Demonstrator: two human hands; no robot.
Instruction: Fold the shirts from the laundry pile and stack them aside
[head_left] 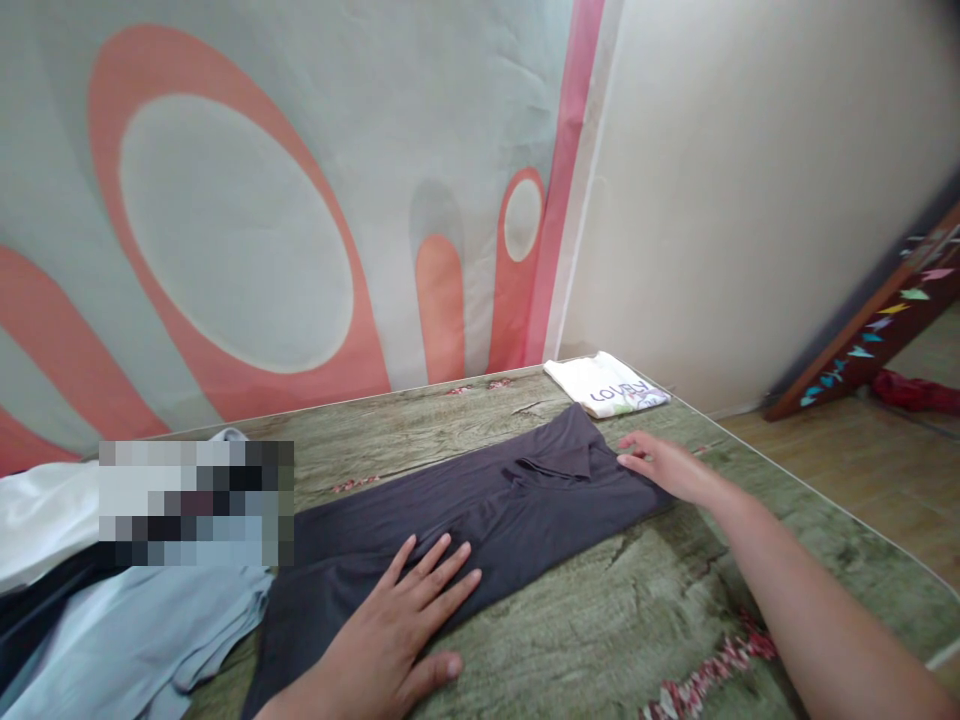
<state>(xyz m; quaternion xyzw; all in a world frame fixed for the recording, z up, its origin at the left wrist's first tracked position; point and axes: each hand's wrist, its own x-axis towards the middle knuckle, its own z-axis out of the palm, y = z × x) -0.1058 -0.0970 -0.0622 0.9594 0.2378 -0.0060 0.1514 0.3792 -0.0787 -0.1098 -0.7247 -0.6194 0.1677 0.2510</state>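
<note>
A dark grey collared shirt lies folded into a long strip across the wood-patterned table. My left hand rests flat on its lower part with the fingers spread, so it is open. My right hand reaches to the shirt's collar end, fingers stretched flat against the cloth edge, holding nothing.
A folded white shirt with printed letters lies at the table's far corner. A pile of light blue and white clothes sits at the left. A patterned wall runs behind the table. A mirror leans on the floor at right.
</note>
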